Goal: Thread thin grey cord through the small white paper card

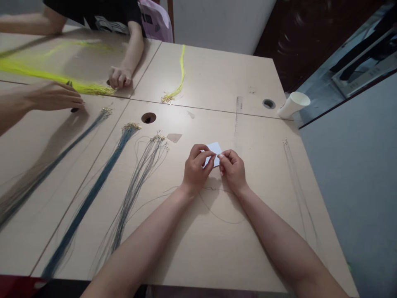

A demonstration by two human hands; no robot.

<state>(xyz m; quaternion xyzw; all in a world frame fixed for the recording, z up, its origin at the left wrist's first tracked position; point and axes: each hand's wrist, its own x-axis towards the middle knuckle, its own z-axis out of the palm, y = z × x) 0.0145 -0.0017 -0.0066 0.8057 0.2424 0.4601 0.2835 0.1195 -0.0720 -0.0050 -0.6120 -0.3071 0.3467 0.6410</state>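
White card (pixel 215 149) pinched between left hand (pixel 196 167) and right hand (pixel 233 169); thin thread (pixel 217 215) trails toward 6 o'clock and might slip free if the fingertips loosen.

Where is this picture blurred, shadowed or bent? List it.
Head view: the yellow cord bundle at far left is smeared; soft shadows lie under the left hand and right hand; the table edges splay from wide-angle distortion.

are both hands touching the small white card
Touching. The head view shows the left hand and the right hand pinching the white card from either side, fingertips overlapping its lower edge with no gap visible.
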